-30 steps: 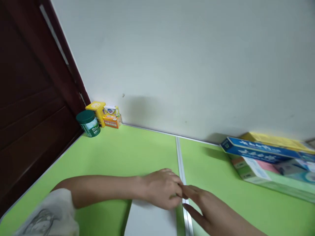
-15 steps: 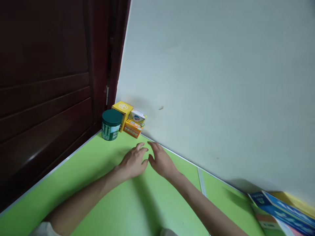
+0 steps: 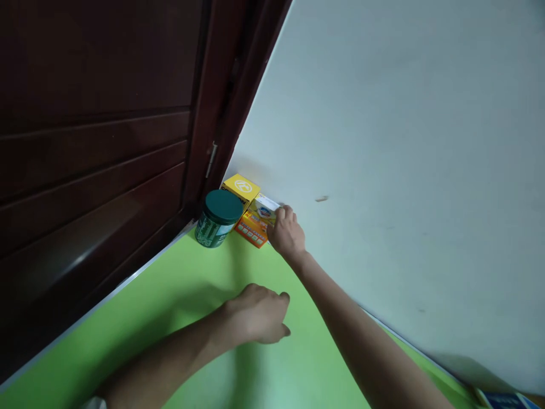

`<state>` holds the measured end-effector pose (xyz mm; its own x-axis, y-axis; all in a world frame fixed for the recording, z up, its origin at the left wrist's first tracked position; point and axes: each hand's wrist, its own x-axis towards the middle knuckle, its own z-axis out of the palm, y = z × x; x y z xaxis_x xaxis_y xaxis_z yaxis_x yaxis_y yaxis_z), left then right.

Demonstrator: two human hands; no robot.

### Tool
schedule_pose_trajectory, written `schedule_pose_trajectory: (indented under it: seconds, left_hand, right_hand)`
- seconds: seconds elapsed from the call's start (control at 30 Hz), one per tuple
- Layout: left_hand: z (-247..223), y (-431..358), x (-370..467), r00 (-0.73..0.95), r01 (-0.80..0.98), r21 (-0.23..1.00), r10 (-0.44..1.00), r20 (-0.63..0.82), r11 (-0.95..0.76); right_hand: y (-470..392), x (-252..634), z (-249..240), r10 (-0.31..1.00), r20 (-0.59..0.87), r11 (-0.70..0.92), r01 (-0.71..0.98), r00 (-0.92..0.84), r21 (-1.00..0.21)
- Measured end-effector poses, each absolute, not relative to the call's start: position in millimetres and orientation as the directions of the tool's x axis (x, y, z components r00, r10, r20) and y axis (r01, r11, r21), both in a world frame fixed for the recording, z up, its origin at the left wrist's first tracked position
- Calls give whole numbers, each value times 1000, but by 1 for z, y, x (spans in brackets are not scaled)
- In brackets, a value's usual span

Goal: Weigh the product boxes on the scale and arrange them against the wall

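The small soap box (image 3: 264,211), white and yellow with a shield badge on its side, sits on top of an orange box (image 3: 252,230) in the corner, where the wall meets the dark door frame. From where I stand, the right hand (image 3: 287,232) is at its near end, fingers curled over the back and thumb towards the front; whether they are pressing tight on it or only touching, I cannot tell, since the hand covers that end. Just left of the pair stands a taller yellow box (image 3: 242,186) with a white round emblem on top, and in front of that a green tub (image 3: 219,220) with a dark green lid, upright. The left hand (image 3: 260,313) is nearer the person, over the bare green surface (image 3: 200,355), its thumb and forefinger parted and nothing between them, its shadow falling to the left. A dark red door (image 3: 97,153) fills the left side, a metal hinge (image 3: 212,159) on its frame, and a pale wall (image 3: 404,142) rises on the right, with a blue box (image 3: 503,400) peeking in at the bottom right corner
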<state>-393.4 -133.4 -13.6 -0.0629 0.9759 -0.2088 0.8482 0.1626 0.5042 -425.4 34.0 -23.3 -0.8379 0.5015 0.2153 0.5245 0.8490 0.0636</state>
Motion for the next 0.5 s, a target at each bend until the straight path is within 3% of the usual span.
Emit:
schedule_pose_trajectory:
  seconds: [0.1, 0.27, 0.5]
  left_hand:
    - [-15, -134, -397, -73, 846, 507, 978, -195, 164]
    - [-13, -138, -393, -48, 844, 517, 981, -188, 141]
    - [0, -152, -393, -65, 848, 518, 992, -105, 111]
  right_hand:
    - [35, -429, -20, 531, 210, 834, 550, -821, 43]
    - [44, -440, -13, 638, 163, 770, 625, -752, -131]
    - [52, -412, -2, 627, 155, 773, 587, -763, -239]
